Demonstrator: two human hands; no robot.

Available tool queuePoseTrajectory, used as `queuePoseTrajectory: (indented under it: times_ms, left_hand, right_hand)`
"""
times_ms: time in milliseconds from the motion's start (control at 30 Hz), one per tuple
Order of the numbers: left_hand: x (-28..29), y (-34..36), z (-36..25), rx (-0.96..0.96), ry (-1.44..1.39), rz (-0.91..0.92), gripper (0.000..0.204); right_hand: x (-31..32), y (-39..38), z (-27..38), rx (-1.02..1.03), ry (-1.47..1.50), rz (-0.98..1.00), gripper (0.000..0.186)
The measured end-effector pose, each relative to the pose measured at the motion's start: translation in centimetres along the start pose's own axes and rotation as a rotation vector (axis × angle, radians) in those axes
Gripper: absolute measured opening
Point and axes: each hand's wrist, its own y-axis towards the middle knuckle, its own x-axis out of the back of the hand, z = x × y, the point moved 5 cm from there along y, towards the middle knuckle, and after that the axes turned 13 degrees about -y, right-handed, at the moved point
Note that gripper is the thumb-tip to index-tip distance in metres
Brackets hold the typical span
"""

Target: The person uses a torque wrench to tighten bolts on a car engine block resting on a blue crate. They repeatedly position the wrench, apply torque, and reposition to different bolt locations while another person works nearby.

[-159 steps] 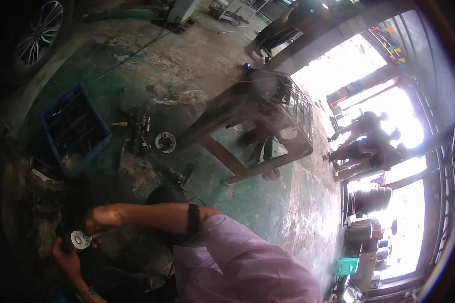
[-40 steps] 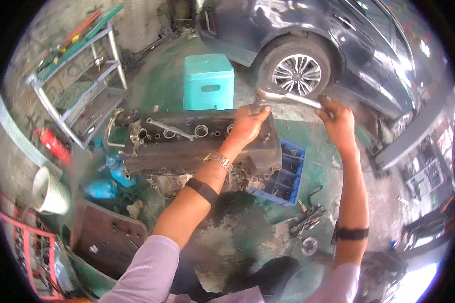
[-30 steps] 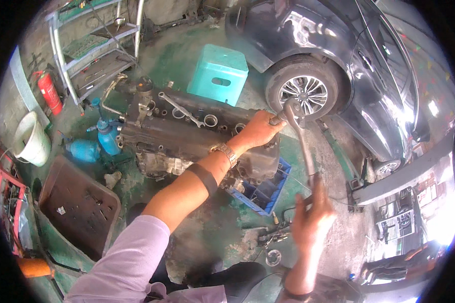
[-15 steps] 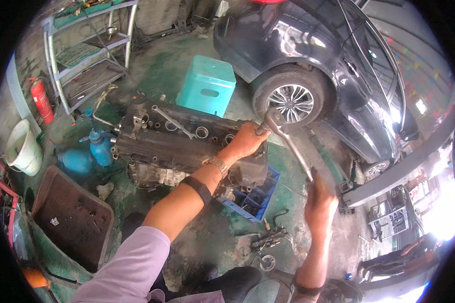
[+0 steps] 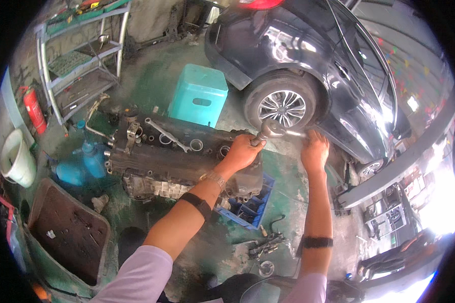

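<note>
A dark, oily engine (image 5: pixel 151 159) lies on the floor in front of me. Around the shaft under the head of a ratchet wrench (image 5: pixel 274 128), at the engine's right end, my left hand (image 5: pixel 239 154) is closed. The wrench's handle points right, and its outer end is inside my closed right hand (image 5: pixel 316 150). My left fingers hide the shaft's lower end, so what it sits on cannot be made out. A combination spanner (image 5: pixel 168 134) rests across the engine's top, left of my left hand, beside round openings.
Behind the engine stands a turquoise stool (image 5: pixel 199 91), with a dark car (image 5: pixel 288 55) beyond. A blue crate (image 5: pixel 258 212) sits by the engine's right end. Loose parts (image 5: pixel 268 245) lie nearer me. At left are a brown tub (image 5: pixel 68 237), blue bottles (image 5: pixel 92 159) and a rack (image 5: pixel 81 63).
My right hand has swung the ratchet handle away from me, from slanting toward me to pointing right. My left hand stays at the head. The view has shifted slightly.
</note>
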Motion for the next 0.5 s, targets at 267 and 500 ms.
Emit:
queuePoseTrajectory:
  times_ms: [267, 500]
  left_hand:
    - [0.8, -0.2, -1.5, 0.009, 0.114, 0.036, 0.045]
    - [-0.3, -0.1, 0.1, -0.123, 0.089, 0.043, 0.027]
  right_hand:
    - [10.2, -9.7, 2.0, -0.227, 0.224, 0.170, 0.028]
    - [18.3, -15.8, 12.9, -0.114, 0.382, 0.343, 0.066]
